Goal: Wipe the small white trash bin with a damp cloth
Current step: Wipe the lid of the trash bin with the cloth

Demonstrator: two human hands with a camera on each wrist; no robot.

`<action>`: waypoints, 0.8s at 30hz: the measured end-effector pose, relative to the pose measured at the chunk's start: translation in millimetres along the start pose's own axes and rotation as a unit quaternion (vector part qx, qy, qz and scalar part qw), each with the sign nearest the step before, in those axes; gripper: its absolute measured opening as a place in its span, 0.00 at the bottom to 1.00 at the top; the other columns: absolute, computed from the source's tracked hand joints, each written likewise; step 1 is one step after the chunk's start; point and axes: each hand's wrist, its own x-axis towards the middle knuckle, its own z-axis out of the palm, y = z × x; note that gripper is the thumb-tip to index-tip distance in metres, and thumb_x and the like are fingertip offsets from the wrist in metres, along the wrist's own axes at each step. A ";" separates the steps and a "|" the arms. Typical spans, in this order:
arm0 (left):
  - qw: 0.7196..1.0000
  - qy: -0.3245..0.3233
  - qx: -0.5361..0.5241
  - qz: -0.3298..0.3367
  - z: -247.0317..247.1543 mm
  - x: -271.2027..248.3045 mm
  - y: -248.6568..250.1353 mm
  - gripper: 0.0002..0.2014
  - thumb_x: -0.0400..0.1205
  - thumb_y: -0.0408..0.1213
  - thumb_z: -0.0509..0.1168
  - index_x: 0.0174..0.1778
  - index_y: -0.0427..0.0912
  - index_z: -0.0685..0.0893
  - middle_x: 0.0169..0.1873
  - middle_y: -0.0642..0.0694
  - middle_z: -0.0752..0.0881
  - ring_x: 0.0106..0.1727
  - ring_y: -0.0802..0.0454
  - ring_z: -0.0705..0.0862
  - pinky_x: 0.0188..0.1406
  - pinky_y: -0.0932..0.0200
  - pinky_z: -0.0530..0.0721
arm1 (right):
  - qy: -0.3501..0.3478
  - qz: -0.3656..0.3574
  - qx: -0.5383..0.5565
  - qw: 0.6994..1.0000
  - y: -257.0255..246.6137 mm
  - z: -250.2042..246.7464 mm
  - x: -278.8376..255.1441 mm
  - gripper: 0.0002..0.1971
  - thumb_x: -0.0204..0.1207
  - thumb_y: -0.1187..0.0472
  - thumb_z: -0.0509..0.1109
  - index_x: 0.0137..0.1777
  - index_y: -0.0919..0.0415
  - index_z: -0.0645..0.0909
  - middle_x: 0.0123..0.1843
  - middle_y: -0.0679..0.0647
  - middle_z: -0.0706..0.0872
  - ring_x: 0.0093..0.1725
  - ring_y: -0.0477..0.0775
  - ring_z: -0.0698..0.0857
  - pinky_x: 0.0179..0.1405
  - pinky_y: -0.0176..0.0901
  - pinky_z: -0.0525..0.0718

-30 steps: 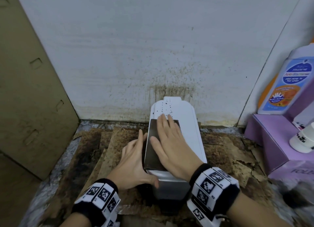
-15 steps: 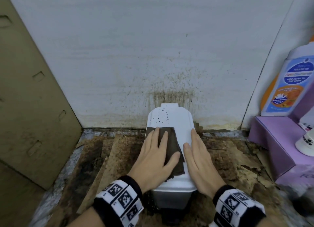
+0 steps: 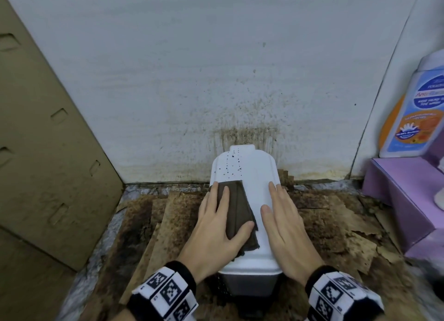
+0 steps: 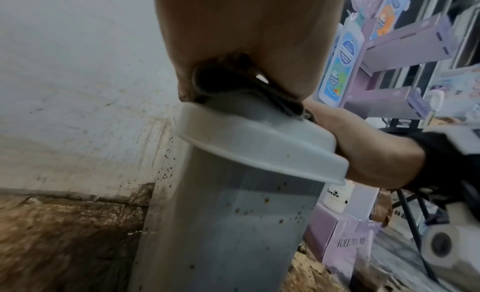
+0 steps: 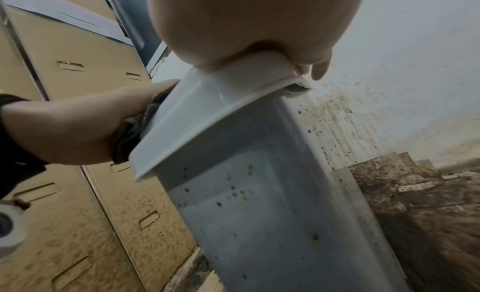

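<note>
Fingers [image 3: 222, 198] of the left hand [image 3: 216, 227] now lie spread, pressing the cloth [image 3: 236, 210] onto the bin [image 3: 254, 191] lid; a second ago the right hand [image 3: 286, 227] did. It rests flat alongside (steadying, I'd guess). Specks near the wall [image 3: 216, 68] remain unwiped.

The small white plastic trash bin [image 3: 249, 176] has a lid peppered with dark specks toward the top of the frame — its grey-white side carries rusty brown dots. On it lies a dark brown folded damp cloth [image 3: 236, 207]. Lower corners: black-and-white checker-patterned wristbands [image 3: 165, 294].
</note>
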 end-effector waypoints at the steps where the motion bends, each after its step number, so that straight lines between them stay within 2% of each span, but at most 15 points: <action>1: 1.000 0.002 0.000 0.004 0.5 0.3 -1.0 0.47 0.84 0.65 0.59 0.91 0.50 0.41 0.88 0.60 0.31 0.88 0.61 0.32 0.84 0.61 0.42 | 0.002 -0.001 -0.001 1.000 1.0 0.5 0.1 0.31 0.83 0.35 0.34 0.83 0.35 0.29 0.89 0.37 0.34 0.85 0.33 0.32 0.86 0.42 0.40; 6: 1.000 -0.007 -0.017 0.016 -2.4 6.0 -4.5 0.50 0.82 0.67 0.62 0.91 0.50 0.43 0.88 0.59 0.33 0.88 0.63 0.33 0.84 0.63 0.42 | 0.000 0.017 0.013 1.000 -2.9 -2.4 -0.4 0.30 0.86 0.39 0.39 0.85 0.35 0.32 0.88 0.35 0.34 0.84 0.30 0.32 0.84 0.38 0.38; 10: 0.999 -0.038 -0.007 0.013 -16.1 19.7 -7.6 0.52 0.80 0.67 0.65 0.91 0.49 0.44 0.89 0.56 0.36 0.90 0.59 0.41 0.89 0.54 0.50 | -0.002 0.016 0.004 1.000 -5.7 -3.1 0.3 0.30 0.88 0.40 0.41 0.86 0.36 0.32 0.88 0.35 0.33 0.84 0.31 0.31 0.82 0.36 0.38; 13: 0.998 -0.062 0.020 0.015 -25.4 36.5 -7.2 0.53 0.80 0.67 0.66 0.91 0.46 0.45 0.90 0.52 0.38 0.91 0.55 0.46 0.89 0.52 0.55 | -0.019 0.003 -0.032 0.999 -9.2 -7.1 1.1 0.30 0.89 0.43 0.41 0.83 0.37 0.27 0.85 0.33 0.29 0.84 0.34 0.28 0.83 0.36 0.38; 15: 0.996 -0.076 0.032 0.017 -30.1 49.2 -6.2 0.53 0.80 0.66 0.66 0.91 0.44 0.46 0.90 0.50 0.40 0.91 0.53 0.49 0.88 0.53 0.57 | -0.035 -0.003 -0.051 0.998 -11.8 -9.6 0.2 0.29 0.90 0.44 0.40 0.78 0.33 0.22 0.82 0.32 0.23 0.83 0.34 0.25 0.81 0.35 0.34; 17: 0.996 -0.084 0.036 0.019 -35.5 62.7 -3.2 0.51 0.81 0.64 0.67 0.91 0.43 0.48 0.91 0.48 0.45 0.90 0.51 0.55 0.84 0.60 0.59 | -0.046 -0.006 -0.055 0.997 -12.0 -9.5 -0.1 0.28 0.90 0.45 0.40 0.75 0.31 0.21 0.80 0.32 0.21 0.81 0.33 0.24 0.79 0.34 0.33; 19: 0.994 -0.090 0.052 0.024 -40.0 78.3 -0.9 0.48 0.82 0.61 0.67 0.90 0.40 0.52 0.90 0.45 0.51 0.85 0.48 0.64 0.72 0.68 0.64 | -0.025 0.008 -0.020 0.999 -11.9 -9.1 0.7 0.30 0.89 0.42 0.41 0.83 0.35 0.27 0.86 0.34 0.27 0.83 0.32 0.27 0.81 0.35 0.37; 20: 0.994 -0.091 0.062 0.024 -41.7 86.6 -0.9 0.48 0.82 0.61 0.67 0.90 0.39 0.53 0.90 0.44 0.52 0.83 0.47 0.67 0.68 0.69 0.66 | -0.020 0.015 -0.009 1.000 -10.8 -8.2 1.0 0.31 0.89 0.41 0.42 0.85 0.37 0.29 0.87 0.35 0.30 0.83 0.31 0.28 0.81 0.35 0.38; 21: 0.993 -0.096 0.068 0.021 -42.5 95.9 -2.5 0.49 0.82 0.62 0.67 0.90 0.38 0.52 0.90 0.43 0.50 0.83 0.46 0.68 0.69 0.67 0.68 | -0.022 0.018 -0.007 1.000 -10.1 -6.9 1.6 0.31 0.89 0.41 0.42 0.86 0.38 0.30 0.87 0.35 0.30 0.83 0.31 0.29 0.81 0.35 0.38; 23: 0.991 -0.110 0.078 0.009 -43.3 113.7 -6.0 0.52 0.81 0.65 0.65 0.90 0.39 0.47 0.91 0.43 0.45 0.85 0.44 0.66 0.77 0.56 0.72 | -0.029 0.019 -0.010 0.999 -9.6 -6.5 2.3 0.31 0.88 0.39 0.41 0.85 0.37 0.29 0.87 0.34 0.29 0.83 0.31 0.28 0.81 0.35 0.39; 24: 0.990 -0.114 0.088 0.007 -43.8 121.8 -7.3 0.52 0.81 0.66 0.65 0.90 0.38 0.47 0.91 0.43 0.45 0.85 0.44 0.66 0.78 0.53 0.73 | -0.029 0.018 -0.009 0.999 -9.4 -6.5 2.7 0.31 0.87 0.38 0.41 0.85 0.35 0.28 0.87 0.34 0.29 0.83 0.31 0.28 0.81 0.36 0.39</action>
